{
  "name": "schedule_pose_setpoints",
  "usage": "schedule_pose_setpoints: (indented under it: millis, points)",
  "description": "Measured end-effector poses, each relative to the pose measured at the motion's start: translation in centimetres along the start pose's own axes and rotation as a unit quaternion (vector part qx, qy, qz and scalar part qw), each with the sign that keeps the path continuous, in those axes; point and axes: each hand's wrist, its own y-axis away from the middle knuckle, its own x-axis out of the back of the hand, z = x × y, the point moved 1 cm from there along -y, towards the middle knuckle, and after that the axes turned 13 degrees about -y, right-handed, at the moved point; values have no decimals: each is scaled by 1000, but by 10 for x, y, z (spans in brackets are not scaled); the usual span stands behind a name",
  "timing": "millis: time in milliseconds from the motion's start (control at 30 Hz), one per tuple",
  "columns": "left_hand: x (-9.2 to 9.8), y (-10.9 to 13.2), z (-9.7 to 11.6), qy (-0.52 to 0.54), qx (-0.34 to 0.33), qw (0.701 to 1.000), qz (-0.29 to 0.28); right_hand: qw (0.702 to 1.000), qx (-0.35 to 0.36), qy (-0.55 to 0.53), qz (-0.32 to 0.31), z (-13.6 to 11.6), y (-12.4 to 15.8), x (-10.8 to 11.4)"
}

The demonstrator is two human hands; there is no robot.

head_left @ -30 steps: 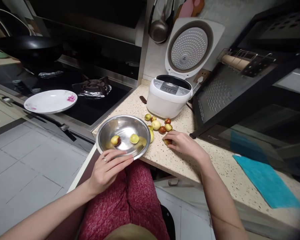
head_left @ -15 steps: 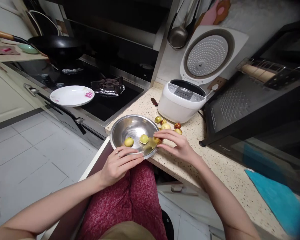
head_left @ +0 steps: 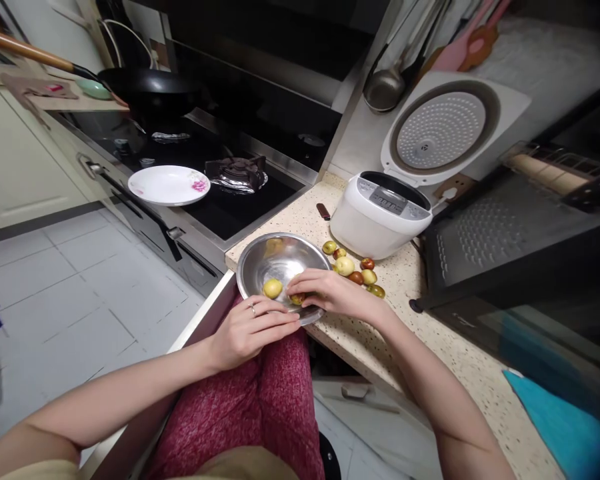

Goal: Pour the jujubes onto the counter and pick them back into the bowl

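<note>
A stainless-steel bowl (head_left: 251, 257) sits at the counter's front edge, partly over my lap. My left hand (head_left: 253, 331) grips its near rim, fingers laid along the metal and thumb hidden. Inside the bowl, my right hand (head_left: 330, 293) pinches a brown-and-green jujube (head_left: 297, 299) near the bottom. A yellow-green jujube (head_left: 273, 288) lies just left of those fingertips. On the counter beyond the bowl are several more jujubes (head_left: 345, 267), some green and some reddish brown.
Behind the loose fruit stands a white rice cooker (head_left: 375, 223), lid raised. A floral plate (head_left: 167, 185) lies at the stove's front, with a wok (head_left: 150, 90) behind. At right are a black oven (head_left: 480, 280) and a blue cloth (head_left: 555, 420).
My right hand has moved left from the bowl's right rim down into the bowl with a jujube. My left hand stays at the near rim. The camera view has shifted slightly.
</note>
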Motion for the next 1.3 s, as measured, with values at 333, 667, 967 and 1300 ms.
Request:
schedule_pose_setpoints:
  millis: [333, 667, 967, 1300]
  points:
    - [3, 0, -1, 17, 5, 1000, -13, 999, -8, -31, -16, -1, -3, 1]
    - [3, 0, 0, 17, 6, 1000, -13, 999, -2, -42, -1, 1, -1, 0]
    - [1, 0, 0, 18, 12, 1000, -3, 999, -7, -28, 30, -2, 7, 5]
    - [1, 1, 0, 34, 18, 999, 13, 960, 24, 46, 275, 8, 68, 11]
